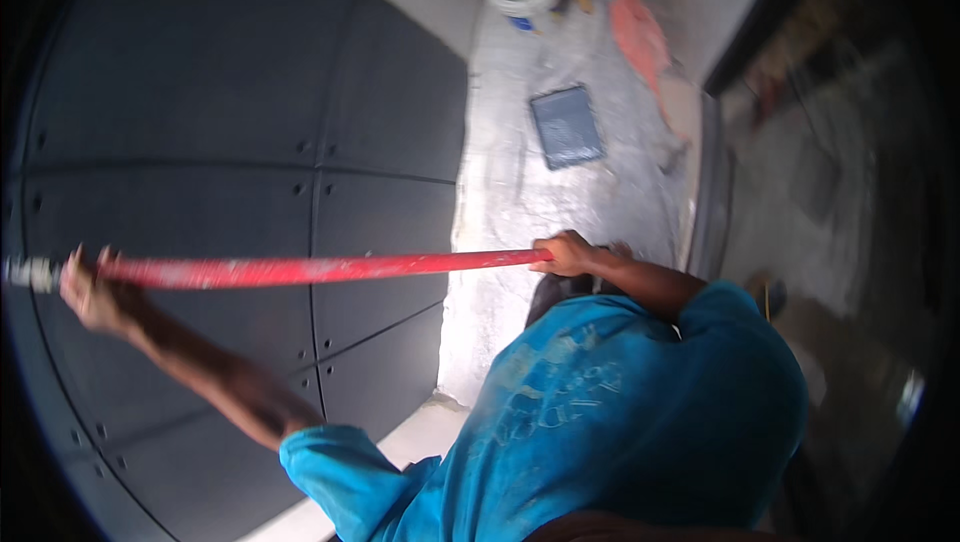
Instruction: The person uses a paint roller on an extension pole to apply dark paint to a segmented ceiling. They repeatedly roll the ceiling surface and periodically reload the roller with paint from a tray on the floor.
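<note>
As I look down through the head camera, a red pole (330,270) lies nearly level across the view, its long axis running from left hand to right. The left hand (95,297), arm outstretched before dark wall panels (175,72), is wrapped around it just inside its pale end fitting (35,273). The right hand (568,254), nearer the blue T-shirt (640,412), is closed around the opposite end, above the silvery floor sheet (515,207).
</note>
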A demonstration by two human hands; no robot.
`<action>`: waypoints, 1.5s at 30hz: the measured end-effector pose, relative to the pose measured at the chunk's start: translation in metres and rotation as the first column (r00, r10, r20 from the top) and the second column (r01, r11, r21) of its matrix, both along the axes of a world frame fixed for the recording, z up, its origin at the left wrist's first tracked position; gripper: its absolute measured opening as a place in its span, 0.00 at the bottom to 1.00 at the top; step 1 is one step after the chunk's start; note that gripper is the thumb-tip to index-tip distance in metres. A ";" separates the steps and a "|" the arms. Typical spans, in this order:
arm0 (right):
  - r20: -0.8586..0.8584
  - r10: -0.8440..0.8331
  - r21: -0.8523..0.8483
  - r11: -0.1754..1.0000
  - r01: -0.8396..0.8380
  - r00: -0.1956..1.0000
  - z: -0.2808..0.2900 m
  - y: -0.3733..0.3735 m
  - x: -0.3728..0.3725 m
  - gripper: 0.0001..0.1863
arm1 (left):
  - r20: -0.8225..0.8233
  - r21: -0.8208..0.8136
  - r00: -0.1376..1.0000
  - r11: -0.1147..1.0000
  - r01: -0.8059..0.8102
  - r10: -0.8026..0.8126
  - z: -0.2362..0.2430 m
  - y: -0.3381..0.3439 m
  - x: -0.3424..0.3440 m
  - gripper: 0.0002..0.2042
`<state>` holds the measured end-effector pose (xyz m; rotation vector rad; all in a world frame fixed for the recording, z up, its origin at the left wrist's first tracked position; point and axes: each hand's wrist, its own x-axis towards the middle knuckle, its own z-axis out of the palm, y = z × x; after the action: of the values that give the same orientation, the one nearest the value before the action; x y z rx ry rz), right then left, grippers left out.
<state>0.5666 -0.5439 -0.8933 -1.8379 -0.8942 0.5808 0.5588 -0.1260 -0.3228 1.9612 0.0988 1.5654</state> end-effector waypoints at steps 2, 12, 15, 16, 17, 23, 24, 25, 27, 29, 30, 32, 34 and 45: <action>-0.015 -0.020 0.002 1.000 0.020 1.000 0.003 -0.002 0.000 0.23 | 0.075 0.019 0.997 1.000 0.005 -0.007 0.006 -0.002 0.003 0.09; -0.046 -0.371 0.082 0.924 0.374 0.927 0.034 -0.023 0.004 0.14 | -0.058 -0.314 0.350 0.349 0.883 -0.935 0.067 0.003 0.082 0.15; 0.018 -0.494 0.131 0.863 0.488 0.869 0.040 -0.025 -0.013 0.14 | -0.224 -0.037 0.492 0.512 0.858 -0.841 0.044 -0.016 0.108 0.17; 0.075 -0.544 0.083 0.839 0.538 0.836 0.033 -0.020 -0.020 0.15 | -0.215 0.073 0.474 0.470 0.880 -0.854 0.021 -0.020 0.123 0.18; 0.089 -0.599 0.079 0.800 0.594 0.796 0.026 -0.019 -0.029 0.14 | -0.193 0.070 0.398 0.392 0.917 -0.897 0.002 -0.050 0.136 0.19; 0.100 -0.888 -0.137 0.434 0.890 0.448 -0.022 -0.025 -0.107 0.13 | 0.085 -0.561 -0.110 -0.139 0.816 -0.990 -0.080 -0.175 0.188 0.26; 0.119 -0.917 -0.121 0.367 0.922 0.380 -0.028 -0.027 -0.122 0.13 | 0.091 -0.553 -0.089 -0.125 0.824 -0.992 -0.095 -0.191 0.198 0.26; 0.141 -0.949 -0.107 0.268 0.957 0.282 -0.038 -0.023 -0.137 0.14 | 0.185 -0.606 -0.197 -0.269 0.749 -0.963 -0.117 -0.212 0.219 0.27; 0.096 -0.962 -0.238 0.226 0.945 0.254 -0.044 -0.037 -0.190 0.15 | 0.289 -0.676 -0.073 -0.257 0.691 -0.955 -0.149 -0.249 0.219 0.20; 0.105 -0.958 -0.415 0.200 0.887 0.266 -0.042 -0.056 -0.230 0.15 | 0.308 -0.786 0.069 -0.212 0.581 -0.949 -0.174 -0.286 0.206 0.20; 0.101 -0.957 -0.502 0.186 0.845 0.271 -0.034 -0.067 -0.252 0.14 | 0.337 -0.812 0.046 -0.266 0.519 -0.940 -0.188 -0.298 0.204 0.22; -0.045 -0.979 -0.352 0.201 0.914 0.198 -0.011 -0.074 -0.288 0.13 | 0.406 -0.810 0.024 -0.347 0.472 -0.914 -0.228 -0.310 0.202 0.24; 0.082 -0.964 -0.474 0.185 0.861 0.252 0.049 -0.073 -0.291 0.21 | 0.454 -0.854 0.081 -0.408 0.322 -0.887 -0.268 -0.327 0.203 0.25; -0.154 -0.931 -0.681 0.343 0.647 0.331 0.129 -0.100 -0.338 0.18 | 0.256 -0.889 0.330 -0.356 -0.290 -0.909 -0.510 -0.341 0.179 0.24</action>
<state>0.2286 -0.6436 -0.7641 -2.1081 0.7495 0.6011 0.7382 -0.4666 -0.8333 0.6792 0.5662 -0.4853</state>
